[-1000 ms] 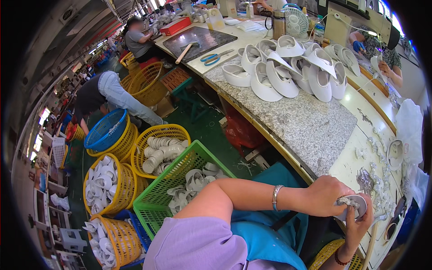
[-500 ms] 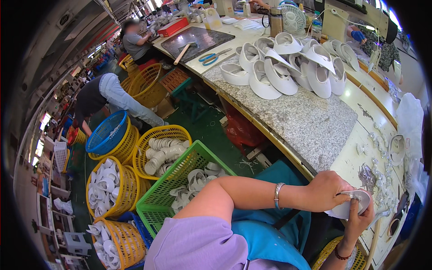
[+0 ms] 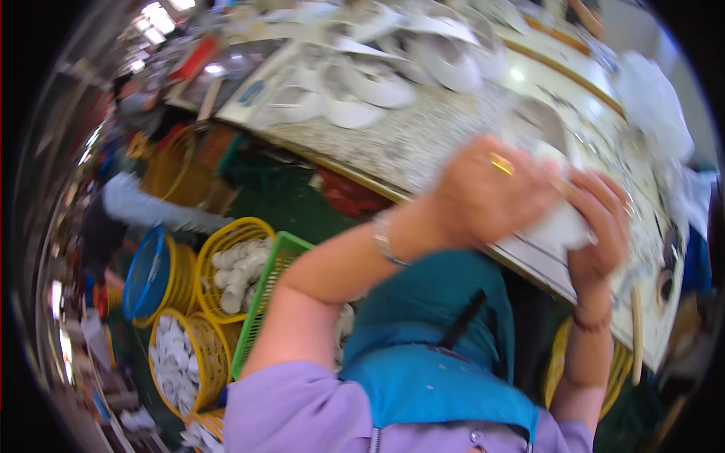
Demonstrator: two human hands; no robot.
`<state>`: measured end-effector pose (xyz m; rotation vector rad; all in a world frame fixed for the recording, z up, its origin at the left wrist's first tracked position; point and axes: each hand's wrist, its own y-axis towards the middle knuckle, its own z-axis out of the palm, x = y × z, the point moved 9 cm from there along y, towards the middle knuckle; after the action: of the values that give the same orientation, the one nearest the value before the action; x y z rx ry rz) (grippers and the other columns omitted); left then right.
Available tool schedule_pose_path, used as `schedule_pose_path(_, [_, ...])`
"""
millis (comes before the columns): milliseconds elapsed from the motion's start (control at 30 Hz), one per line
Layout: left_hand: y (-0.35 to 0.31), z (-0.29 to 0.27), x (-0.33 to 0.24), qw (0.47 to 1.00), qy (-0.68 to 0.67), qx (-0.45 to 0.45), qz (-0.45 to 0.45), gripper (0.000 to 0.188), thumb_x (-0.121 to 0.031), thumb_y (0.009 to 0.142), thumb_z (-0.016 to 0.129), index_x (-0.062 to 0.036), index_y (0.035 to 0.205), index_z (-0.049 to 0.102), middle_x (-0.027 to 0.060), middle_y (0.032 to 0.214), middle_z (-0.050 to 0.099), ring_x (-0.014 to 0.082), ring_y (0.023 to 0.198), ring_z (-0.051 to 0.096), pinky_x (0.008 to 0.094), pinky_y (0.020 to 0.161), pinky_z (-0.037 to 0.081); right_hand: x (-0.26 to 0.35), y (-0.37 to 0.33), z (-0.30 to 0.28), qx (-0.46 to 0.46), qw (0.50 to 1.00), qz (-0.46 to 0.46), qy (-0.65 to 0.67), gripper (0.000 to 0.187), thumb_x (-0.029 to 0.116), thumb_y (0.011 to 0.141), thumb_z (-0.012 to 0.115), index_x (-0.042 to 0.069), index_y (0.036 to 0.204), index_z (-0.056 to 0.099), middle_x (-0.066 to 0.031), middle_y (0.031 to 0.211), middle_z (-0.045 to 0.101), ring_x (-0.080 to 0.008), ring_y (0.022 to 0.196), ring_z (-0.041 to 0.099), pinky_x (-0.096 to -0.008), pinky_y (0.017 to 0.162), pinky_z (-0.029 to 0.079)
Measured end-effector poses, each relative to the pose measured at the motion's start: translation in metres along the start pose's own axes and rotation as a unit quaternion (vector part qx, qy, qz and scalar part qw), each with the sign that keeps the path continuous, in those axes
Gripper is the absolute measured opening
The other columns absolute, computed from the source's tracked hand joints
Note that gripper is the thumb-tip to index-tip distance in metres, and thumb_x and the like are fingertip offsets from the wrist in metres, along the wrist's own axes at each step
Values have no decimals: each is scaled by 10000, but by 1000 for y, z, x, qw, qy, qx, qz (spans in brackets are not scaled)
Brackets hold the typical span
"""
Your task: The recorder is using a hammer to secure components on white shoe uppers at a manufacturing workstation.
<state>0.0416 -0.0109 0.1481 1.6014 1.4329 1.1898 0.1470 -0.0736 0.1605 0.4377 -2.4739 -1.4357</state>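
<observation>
Both my hands are raised over the near edge of the workbench [image 3: 362, 162], blurred by motion. Between them is a white shoe upper [image 3: 563, 226], its lower part hanging below the fingers. My left hand [image 3: 491, 192], with a ring and a silver bracelet, has its fingers closed on the upper's left side. On the other side, my right hand [image 3: 604, 219] grips it with bent fingers; a dark red bead bracelet is on that wrist. Just beyond the fingers a pale oval loop [image 3: 536, 124] shows; the blur hides whether it belongs to the same piece.
A pile of white shoe uppers [image 3: 370, 79] lies on the speckled stone slab [image 3: 445, 128]. Clear plastic bags [image 3: 653, 106] are at the right. Yellow baskets [image 3: 208, 347] of white pieces, a green crate [image 3: 264, 309] and a blue basket [image 3: 147, 272] stand left. Another person bends beside them.
Both hands have moved up and away from me, over the bench, with the white upper between them. The view has shifted, so the bench and pile sit further left and higher.
</observation>
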Motion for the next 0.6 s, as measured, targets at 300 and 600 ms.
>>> schedule_pose_path(300, [-88, 44, 35, 944, -99, 257, -179, 523, -209, 707, 667, -2, 1177, 566, 142, 1225, 582, 329, 1221, 492, 425, 977, 374, -32, -58, 89, 244, 963, 112, 33, 421, -64, 677, 560, 17, 1089, 583, -111, 1220, 557, -308, 1040, 555, -395, 851, 461])
schedule_pose_path(600, [-91, 49, 32, 950, -38, 219, -219, 433, -113, 709, 603, 18, 1121, 595, 159, 1271, 544, 337, 1251, 452, 420, 945, 418, -37, -60, 91, 202, 960, 169, 92, 377, -54, 711, 548, 0, 1083, 581, -120, 1176, 563, -320, 957, 547, -396, 807, 463])
